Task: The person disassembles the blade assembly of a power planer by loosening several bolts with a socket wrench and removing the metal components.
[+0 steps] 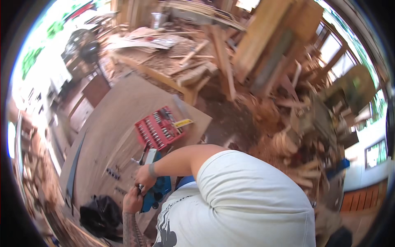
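My right hand [144, 177], a band round its wrist, is closed beside a blue power tool [161, 188] at the table's near edge. My left hand [133, 200], on a tattooed forearm, is closed just below it against the tool's left side. A small dark part [140, 188] shows between the two hands; I cannot make out what it is or what each hand grips. Beyond the hands lies an open red socket-set case [159, 127] with rows of metal sockets. A ratchet-like tool [145, 153] lies between the case and my right hand.
Small dark metal pieces [113, 173] lie on the wooden tabletop [103, 136], left of my hands. A black bag [101, 216] sits near the front edge, and a long dark strip [75, 177] at the left. Timber and scraps [193, 53] fill the far side; shavings cover the floor [263, 140].
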A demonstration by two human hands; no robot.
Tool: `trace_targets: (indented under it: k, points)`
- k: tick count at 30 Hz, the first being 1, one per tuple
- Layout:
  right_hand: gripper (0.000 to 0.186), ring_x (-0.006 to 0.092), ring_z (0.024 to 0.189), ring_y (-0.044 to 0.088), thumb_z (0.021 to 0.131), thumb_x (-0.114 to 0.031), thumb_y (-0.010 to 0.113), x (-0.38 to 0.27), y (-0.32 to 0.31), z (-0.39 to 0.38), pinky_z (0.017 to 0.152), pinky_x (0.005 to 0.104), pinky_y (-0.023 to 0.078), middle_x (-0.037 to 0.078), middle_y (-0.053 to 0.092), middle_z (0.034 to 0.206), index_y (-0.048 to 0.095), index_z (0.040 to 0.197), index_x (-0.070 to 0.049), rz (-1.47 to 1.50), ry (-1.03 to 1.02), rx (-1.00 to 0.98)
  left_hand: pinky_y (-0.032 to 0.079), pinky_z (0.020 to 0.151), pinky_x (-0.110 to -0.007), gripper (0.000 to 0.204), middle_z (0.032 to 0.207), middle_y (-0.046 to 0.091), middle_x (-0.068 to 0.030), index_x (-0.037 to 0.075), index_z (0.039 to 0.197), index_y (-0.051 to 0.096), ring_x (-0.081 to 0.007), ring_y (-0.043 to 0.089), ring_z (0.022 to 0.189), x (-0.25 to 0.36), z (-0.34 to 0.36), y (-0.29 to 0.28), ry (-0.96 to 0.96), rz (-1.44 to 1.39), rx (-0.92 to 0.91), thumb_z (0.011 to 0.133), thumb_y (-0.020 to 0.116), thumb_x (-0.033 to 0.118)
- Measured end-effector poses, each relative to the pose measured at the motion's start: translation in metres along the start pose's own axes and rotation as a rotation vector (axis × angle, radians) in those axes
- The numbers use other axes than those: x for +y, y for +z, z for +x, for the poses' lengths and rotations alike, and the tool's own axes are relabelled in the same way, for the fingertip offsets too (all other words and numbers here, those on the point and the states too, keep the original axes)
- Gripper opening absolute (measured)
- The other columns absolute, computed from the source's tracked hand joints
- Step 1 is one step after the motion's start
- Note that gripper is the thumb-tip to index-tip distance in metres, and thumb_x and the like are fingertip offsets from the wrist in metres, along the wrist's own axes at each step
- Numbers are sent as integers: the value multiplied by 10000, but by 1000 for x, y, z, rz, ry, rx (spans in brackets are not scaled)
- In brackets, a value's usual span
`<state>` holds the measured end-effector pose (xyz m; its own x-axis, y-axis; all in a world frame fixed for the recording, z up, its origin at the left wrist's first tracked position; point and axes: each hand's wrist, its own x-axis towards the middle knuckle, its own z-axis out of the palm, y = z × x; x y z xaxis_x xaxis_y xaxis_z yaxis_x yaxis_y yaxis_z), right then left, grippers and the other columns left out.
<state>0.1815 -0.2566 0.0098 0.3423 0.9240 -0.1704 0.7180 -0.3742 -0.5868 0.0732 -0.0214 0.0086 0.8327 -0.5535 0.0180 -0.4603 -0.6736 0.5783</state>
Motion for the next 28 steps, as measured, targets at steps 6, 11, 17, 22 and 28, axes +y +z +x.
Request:
trace_targets:
  k: [6,11,17,22,28]
  points:
    - [627,366,1155,695,850,-701,786,-11,20,-30,1050,547,498,118,784,1128,807,1091,-123,-348,-71,420,566,768,-590,134,995,731,-201,81,1089,720,-478,715,887,26,28,-35,143,132,-264,1027,667,186]
    - [555,337,1168,641,879,-623,809,-28,21,-81,1046,525,476,80,722,1170,745,1138,-136,-287,-117,734,528,666,-585,328,800,709,-230,44,877,713,-507,674,721,-46,11,-17,-2,29,-362,1104,632,265]
    - [533,444,1194,700,998,-579,738,-22,80,-261,1037,555,557,197,731,1214,756,1191,-82,194,427,641,545,579,-440,429,626,651,-111,32,803,656,-284,700,632,-52,22,-4,-769,-558,-484,1120,644,320]
    - [625,456,1226,740,1025,-609,703,12,170,-406,1041,566,588,243,796,1263,797,1303,-58,302,1023,54,552,576,-324,220,732,684,-46,48,905,680,-151,700,671,-29,22,-15,-386,-102,-324,1074,693,188]
    - [721,358,1292,753,978,-747,715,46,241,-514,1121,512,563,235,803,1322,873,1246,-96,536,1461,-76,575,588,-292,148,903,755,-40,51,1078,687,-149,745,735,-31,23,-29,-585,-451,-408,994,787,121]
